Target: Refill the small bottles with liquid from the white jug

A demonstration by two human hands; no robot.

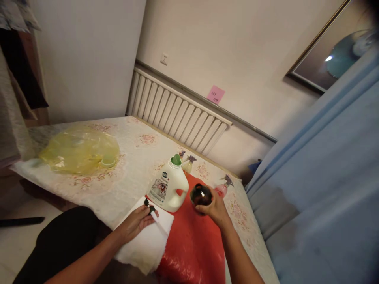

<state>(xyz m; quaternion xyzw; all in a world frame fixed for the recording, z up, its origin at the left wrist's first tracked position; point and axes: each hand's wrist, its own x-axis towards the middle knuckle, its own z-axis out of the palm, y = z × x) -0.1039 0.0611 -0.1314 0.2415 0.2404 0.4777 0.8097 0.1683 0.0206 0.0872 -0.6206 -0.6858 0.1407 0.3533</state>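
Note:
My left hand (pixel 138 223) pinches a dark pump head (pixel 150 206) with a pale tube pointing down to the right, above a white cloth (pixel 145 252). In my right hand (pixel 215 207) is a dark, glossy, rounded bottle (pixel 201 196), its neck tipped away from me and open at the top. The bottle is over a red plastic sheet (pixel 192 240). Between my hands, and touching neither, a white detergent jug (pixel 168 185) stands upright. A green spout (pixel 176 159) shows in its uncapped mouth.
A pink spray bottle (pixel 222 186) stands just beyond my right hand, and a spray bottle with pale liquid (pixel 188 163) behind the jug. On the left of the flowered tablecloth (pixel 133 157) lie a yellow plastic bag (pixel 77 152) and a pale green cap (pixel 108 161). A blue curtain (pixel 314 177) hangs right.

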